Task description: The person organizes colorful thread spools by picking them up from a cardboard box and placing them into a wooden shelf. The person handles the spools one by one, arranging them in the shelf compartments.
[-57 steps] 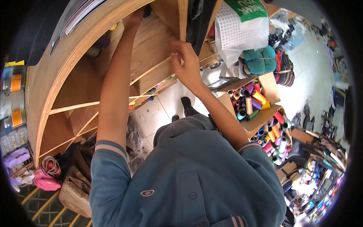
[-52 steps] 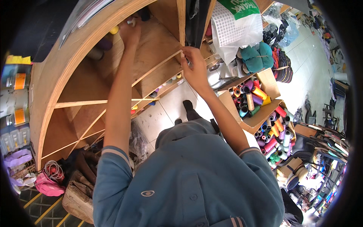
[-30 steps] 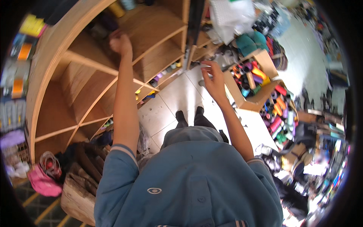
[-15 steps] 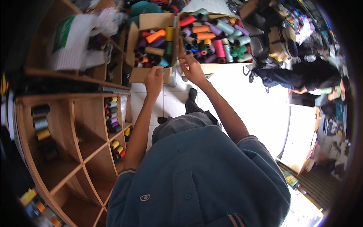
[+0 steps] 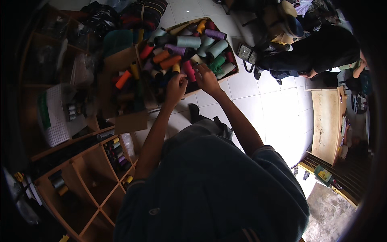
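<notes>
My left hand [image 5: 176, 87] is up at the near edge of a cardboard box [image 5: 226, 78] full of thread spools, its fingers curled and pinched together. Just beyond its fingertips stands a small yellow spool [image 5: 176, 68]. Close by on the right, my right hand [image 5: 208, 81] has its fingers bent inward beside a pink spool [image 5: 188, 71]. Whatever either hand pinches, if anything, is too small to make out. Within the same box lie pale blue spools [image 5: 188, 42], orange spools [image 5: 170, 62] and a bundle of green thread [image 5: 217, 63].
A second cardboard box with a lowered flap [image 5: 131, 122] holds more spools on the left. Wooden cubby shelves [image 5: 86, 181] stand at the lower left, some with spools. A person in dark clothes [image 5: 310, 50] is at the upper right. A wooden cabinet [image 5: 323, 121] stands below.
The view has swung, and the picture is darker. My hands have come closer together, now both in front of the right-hand box; the left was before the left box's flap.
</notes>
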Demonstrator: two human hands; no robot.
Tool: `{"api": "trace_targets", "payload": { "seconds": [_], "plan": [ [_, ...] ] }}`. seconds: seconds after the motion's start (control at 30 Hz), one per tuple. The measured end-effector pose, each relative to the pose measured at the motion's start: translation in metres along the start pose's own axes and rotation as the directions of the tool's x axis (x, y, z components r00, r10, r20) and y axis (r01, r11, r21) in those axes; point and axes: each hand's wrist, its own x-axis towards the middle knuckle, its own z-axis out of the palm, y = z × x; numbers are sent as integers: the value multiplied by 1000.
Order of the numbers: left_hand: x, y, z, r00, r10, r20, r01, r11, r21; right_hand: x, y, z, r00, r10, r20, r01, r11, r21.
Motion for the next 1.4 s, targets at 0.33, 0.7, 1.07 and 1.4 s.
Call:
{"api": "trace_targets", "payload": {
  "seconds": [0.33,0.7,1.07,1.4],
  "plan": [
    [98,18,12,999,44,-22,-39,982,183,52,61,-49,968,171,-183,-203,963,-179],
    [186,0,13,972,93,216,-224,641,734,76,131,-55,812,546,-206,-575,809,-121],
    [146,11,9,998,66,24,-70,929,362,94,111,-65,681,729,-71,-714,682,159],
    [59,-16,-2,858,-514,-28,208,396,-894,88,76,-62,788,586,-186,-425,738,524]
  ]
}}
